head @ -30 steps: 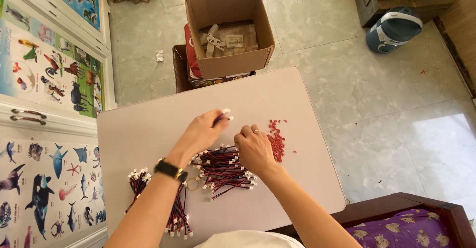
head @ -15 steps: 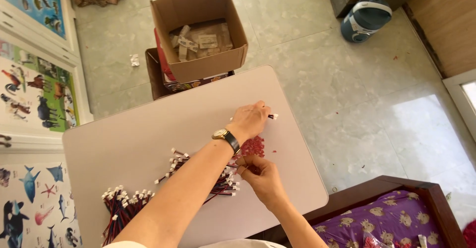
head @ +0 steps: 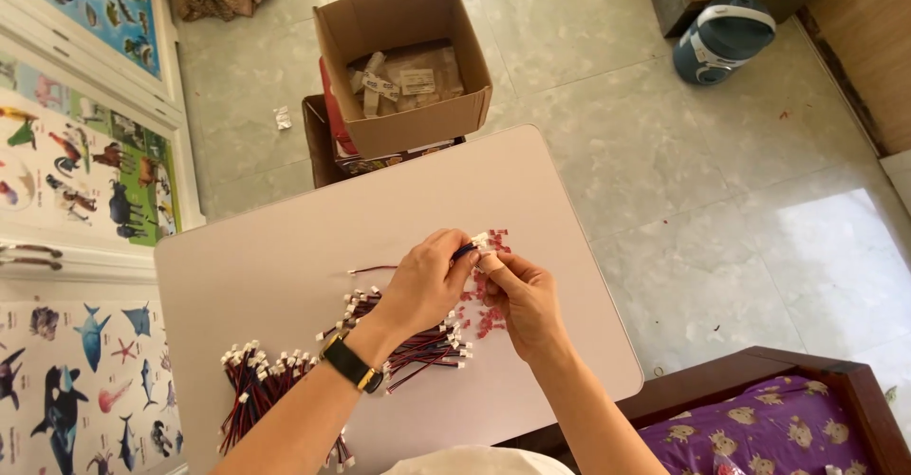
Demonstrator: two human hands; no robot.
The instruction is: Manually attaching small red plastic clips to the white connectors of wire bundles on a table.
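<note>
So nearest the camera on the worktop (head: 285,257) sits a bundle of red-and-black wire leads (head: 261,390) with white plugs, just left of the wrist with the black watch (head: 349,364). A second pile of leads (head: 418,342) lies under both wrists. Above that pile, the left hand (head: 427,280) and right hand (head: 522,299) meet, fingers (head: 489,261) pinched together on one thin wire lead (head: 418,264) whose loose end trails left over the worktop. Small red connectors (head: 492,321) are scattered right beside the hands. Past the worktop's far edge, an open cardboard box (head: 403,62) holds bagged parts, and further right a blue-grey container (head: 726,38) stands on the floor.
</note>
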